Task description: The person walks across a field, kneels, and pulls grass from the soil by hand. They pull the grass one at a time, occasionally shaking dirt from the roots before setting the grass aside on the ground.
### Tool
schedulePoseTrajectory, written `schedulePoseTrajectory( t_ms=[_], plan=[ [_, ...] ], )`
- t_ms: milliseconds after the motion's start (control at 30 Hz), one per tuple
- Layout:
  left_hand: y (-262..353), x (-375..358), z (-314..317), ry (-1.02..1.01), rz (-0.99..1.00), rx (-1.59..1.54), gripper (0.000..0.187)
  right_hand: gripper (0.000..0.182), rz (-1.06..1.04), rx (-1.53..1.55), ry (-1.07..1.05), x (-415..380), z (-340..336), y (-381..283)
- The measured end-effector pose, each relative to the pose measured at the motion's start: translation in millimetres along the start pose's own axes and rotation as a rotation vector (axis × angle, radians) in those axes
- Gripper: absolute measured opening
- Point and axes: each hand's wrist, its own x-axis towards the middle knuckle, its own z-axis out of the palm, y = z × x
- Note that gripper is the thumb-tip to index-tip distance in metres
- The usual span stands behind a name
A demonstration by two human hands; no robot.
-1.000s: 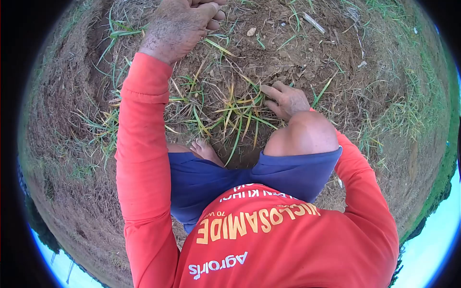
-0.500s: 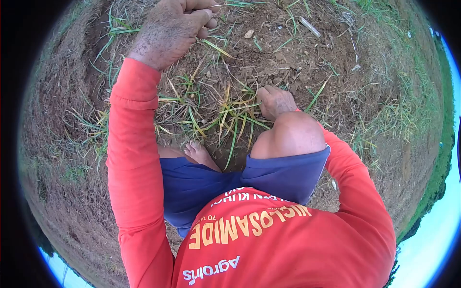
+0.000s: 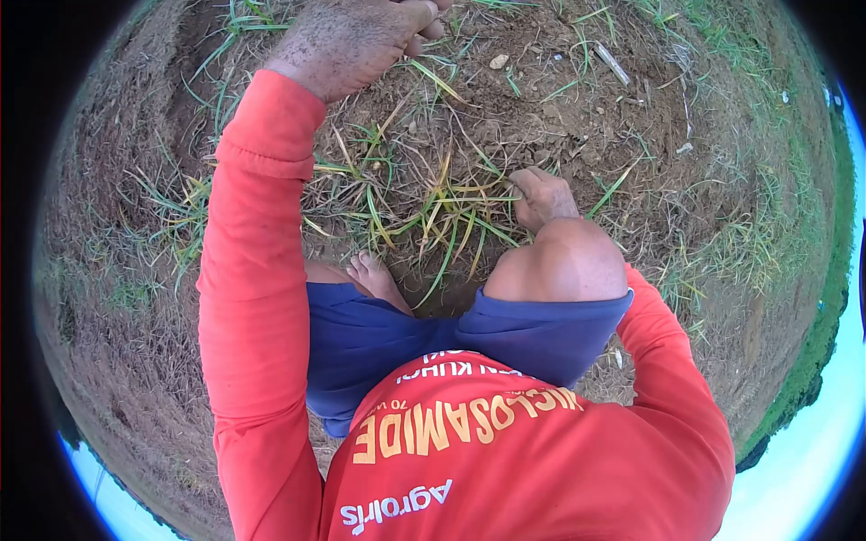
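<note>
Bare brown soil (image 3: 577, 108) strewn with dry straw and thin tufts of green fills the view, seen from above over a crouching person in a red long-sleeved shirt and blue shorts, one bare foot (image 3: 377, 278) tucked beneath and the right knee (image 3: 564, 263) raised. Directly in front of that knee stands a clump of grass (image 3: 451, 212) with green and yellowing blades that fan out from a base close to the body and splay toward the foot and outward. The right hand (image 3: 544, 197) rests low on the ground just beside the clump's right edge, fingers curled down into the blades and soil; it seems to be gripping stems near their base, though the curled fingers hide exactly what is pinched. The left hand (image 3: 356, 36) is stretched well forward at the top of the view, away from the clump, closed loosely into a fist with the thumb folded across the fingers; a few thin strands of grass lie by its fingertips, but whether they are held cannot be told. The clump thus lies between the two hands, much nearer the right one, with its blades running roughly toward and away from the person. A small pale stone (image 3: 498, 61) and a short stick (image 3: 612, 65) lie on the soil farther out.
</note>
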Motion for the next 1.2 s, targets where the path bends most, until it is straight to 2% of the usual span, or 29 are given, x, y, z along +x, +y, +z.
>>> schedulePoseTrajectory(
  t_ms=[167,267,367,467,533,600,700,767,867,900,933,1000,1100,1133,1200],
  plan=[
    [3.9,3.6,-2.7,0.020,-0.187,0.032,0.022,0.012,0.048,0.082,0.034,5.6,-23.2,-12.2],
    [-4.3,1.3,-1.5,0.009,-0.041,0.073,0.021,0.016,0.009,0.145,0.092,21.6,-66.6,-20.6],
    [-7.4,11.6,1.6,-0.032,-0.015,0.036,0.021,0.019,0.357,0.202,-0.111,35.8,-122.0,-32.6],
    [-18.6,19.8,2.6,-0.132,-0.074,-0.074,0.021,0.023,0.570,0.642,-0.144,45.2,-155.6,-31.1],
    [-37.8,27.1,14.8,-0.175,-0.034,-0.116,0.024,0.024,0.613,0.621,-0.052,40.7,-150.7,-16.5],
    [-43.8,29.5,23.1,-0.208,-0.029,-0.060,0.034,0.027,0.591,0.638,-0.007,46.4,-147.7,-12.3],
    [-44.8,26.5,55.9,-0.222,-0.100,-0.176,0.035,0.030,0.585,0.698,0.002,50.2,-152.1,-27.7],
    [-63.1,33.7,89.1,-0.250,-0.025,-0.082,0.036,0.030,0.567,0.795,-0.063,57.9,-153.2,-41.1],
    [-61.3,35.9,106.9,-0.364,0.103,0.024,0.039,0.030,0.486,0.847,-0.092,69.0,-143.4,-48.6],
    [-61.2,32.3,113.6,-0.423,0.142,0.045,0.041,0.030,0.461,0.927,0.019,72.7,-136.1,-54.4],
    [-59.6,29.4,115.3,-0.602,-0.159,-0.170,0.037,0.029,0.443,1.003,0.132,77.0,-128.1,-65.8],
    [-88.4,35.7,120.0,-0.620,0.031,0.127,0.034,0.033,0.382,0.960,0.157,69.0,-119.3,-46.8],
    [-105.2,46.8,102.0,-0.327,0.276,0.295,0.036,0.040,0.413,0.270,-0.190,28.5,-92.0,-4.4],
    [-101.4,49.2,92.7,-0.169,0.429,0.343,0.037,0.041,0.247,0.183,-0.254,13.5,-70.4,9.0],
    [-72.2,50.6,82.2,0.034,0.402,0.246,0.036,0.036,0.087,0.046,-0.112,-0.7,-39.0,7.9]
  ],
)
